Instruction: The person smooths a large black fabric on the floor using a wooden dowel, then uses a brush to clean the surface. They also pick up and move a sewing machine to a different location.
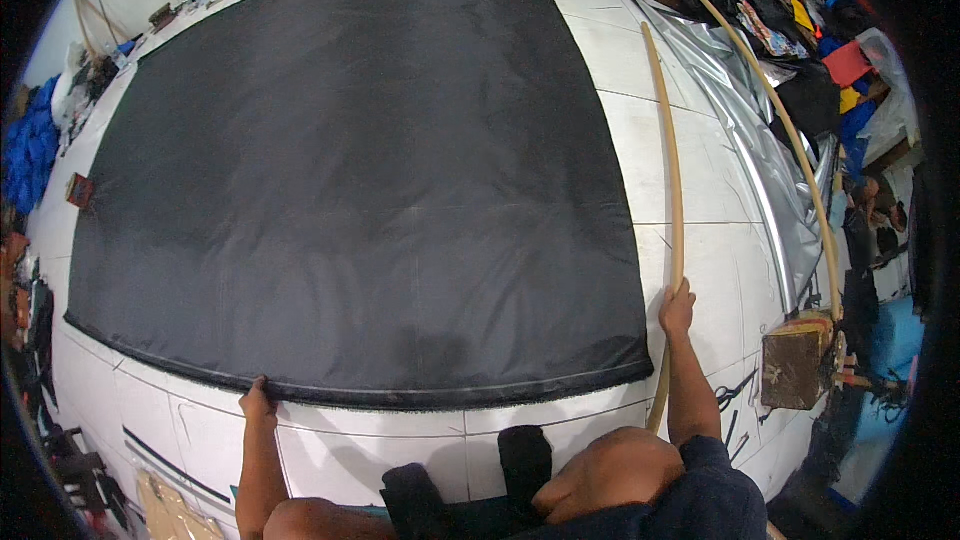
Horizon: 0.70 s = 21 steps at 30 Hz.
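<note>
A large sheet of black fabric (370,170) lies spread on the tiled floor in front of me, with a frayed near edge. My left hand (258,402) is closed at that near edge, left of the middle, one fingertip resting on top of the cloth. To the right of the sheet, my right hand (677,308) wraps round a long, light wooden pole (668,130). The pole runs away from me along the sheet's right side, and its near end passes down beside my right knee.
Crumpled silver sheeting (735,130) and a second long pole (790,120) lie at the right. A worn block (795,365) and black scissors (735,390) are nearer. A small box (79,190) sits at the fabric's left edge. Mixed cloth (800,20) is heaped far right.
</note>
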Each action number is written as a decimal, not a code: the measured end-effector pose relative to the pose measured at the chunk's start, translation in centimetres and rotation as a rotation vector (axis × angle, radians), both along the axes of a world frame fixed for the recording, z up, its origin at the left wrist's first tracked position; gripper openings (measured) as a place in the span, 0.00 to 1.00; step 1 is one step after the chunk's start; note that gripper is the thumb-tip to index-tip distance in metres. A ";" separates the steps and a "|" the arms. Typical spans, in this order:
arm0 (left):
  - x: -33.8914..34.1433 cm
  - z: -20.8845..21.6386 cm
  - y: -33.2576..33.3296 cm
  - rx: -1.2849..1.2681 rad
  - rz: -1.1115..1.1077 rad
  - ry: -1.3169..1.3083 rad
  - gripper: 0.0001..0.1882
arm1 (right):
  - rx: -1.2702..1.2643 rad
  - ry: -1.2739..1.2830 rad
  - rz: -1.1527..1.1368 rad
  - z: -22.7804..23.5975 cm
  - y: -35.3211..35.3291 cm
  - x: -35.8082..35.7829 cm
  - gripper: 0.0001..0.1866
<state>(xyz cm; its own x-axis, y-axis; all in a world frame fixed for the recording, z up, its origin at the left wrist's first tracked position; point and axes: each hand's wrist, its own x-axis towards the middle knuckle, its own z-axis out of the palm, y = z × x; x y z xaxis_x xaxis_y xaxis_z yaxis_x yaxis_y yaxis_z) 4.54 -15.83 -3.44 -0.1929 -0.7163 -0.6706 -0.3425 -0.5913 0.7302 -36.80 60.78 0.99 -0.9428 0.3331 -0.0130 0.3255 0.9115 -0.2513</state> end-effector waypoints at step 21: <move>-9.2 4.3 13.1 -1.042 -1.084 -0.761 0.46 | 0.052 -0.061 0.857 5.9 -39.7 -13.2 0.27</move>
<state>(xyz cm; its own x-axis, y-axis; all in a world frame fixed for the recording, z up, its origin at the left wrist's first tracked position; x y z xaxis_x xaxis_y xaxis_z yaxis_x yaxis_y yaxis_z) -4.68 -2.72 0.90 -0.7370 -0.6466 -0.1966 -0.6726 0.7303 0.1193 -49.95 21.06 6.90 -0.8671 -0.4922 -0.0763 -0.4691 0.8585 -0.2072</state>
